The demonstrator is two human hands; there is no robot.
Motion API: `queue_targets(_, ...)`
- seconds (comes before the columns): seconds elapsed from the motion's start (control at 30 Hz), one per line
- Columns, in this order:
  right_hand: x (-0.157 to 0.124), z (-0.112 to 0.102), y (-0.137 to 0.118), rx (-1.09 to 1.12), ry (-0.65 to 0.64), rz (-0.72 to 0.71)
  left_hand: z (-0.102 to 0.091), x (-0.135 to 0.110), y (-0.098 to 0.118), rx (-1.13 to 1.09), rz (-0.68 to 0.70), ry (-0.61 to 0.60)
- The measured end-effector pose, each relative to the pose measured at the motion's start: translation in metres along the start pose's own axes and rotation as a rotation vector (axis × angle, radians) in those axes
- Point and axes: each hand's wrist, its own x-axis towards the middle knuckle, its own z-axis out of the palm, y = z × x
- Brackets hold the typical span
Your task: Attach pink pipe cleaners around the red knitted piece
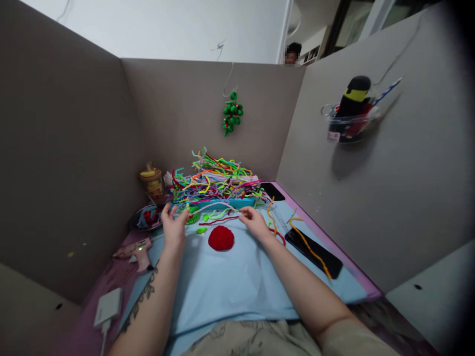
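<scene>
My left hand [173, 225] and my right hand [255, 221] rest on a light blue sheet [230, 282], each pinching an end of a pale pipe cleaner [217, 204] stretched between them. A round red fuzzy disc [221, 238] lies on the sheet between the hands, just nearer to me. Behind the hands a big tangled heap of coloured pipe cleaners [213, 180] fills a teal tray. Small green pieces [202, 229] lie by the left hand.
Grey partition walls enclose the desk. A glue gun [135, 251] and white charger [108, 306] lie left. A black phone [313, 252] with an orange pipe cleaner lies right. A jar [152, 182] stands back left. A green ornament [232, 112] hangs on the back wall.
</scene>
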Motion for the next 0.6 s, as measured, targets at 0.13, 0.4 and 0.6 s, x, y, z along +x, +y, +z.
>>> queue_targets(0.13, -0.006, 0.01, -0.008, 0.098, -0.011, 0.017, 0.001, -0.018, 0.006, 0.367, 0.498, -0.028)
queue_targets(0.4, -0.034, 0.031, -0.035, -0.172, -0.088, -0.319, 0.02, -0.059, -0.001, 1.081, 1.013, -0.805)
queue_targets(0.6, -0.037, 0.03, -0.039, -0.286, -0.149, -0.391, 0.017, -0.053, -0.012, 1.202, 0.872, -0.867)
